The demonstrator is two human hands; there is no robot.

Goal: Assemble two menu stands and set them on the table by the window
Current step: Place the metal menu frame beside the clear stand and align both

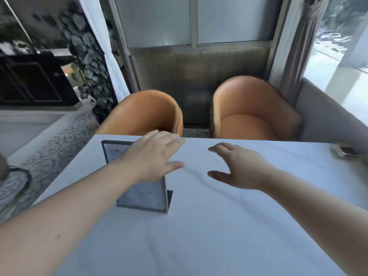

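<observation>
While I watch, the left hand [152,156] and right hand [239,168] hover spread and empty over a white table [219,226]; the menu stand [143,194] print blurs unreadable.

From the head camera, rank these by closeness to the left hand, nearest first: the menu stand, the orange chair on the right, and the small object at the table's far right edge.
1. Clear acrylic menu stand: directly under the left hand.
2. Right-side orange tub chair: beyond the table's far edge.
3. Small blurred object: at the white marble table's far right edge.
</observation>
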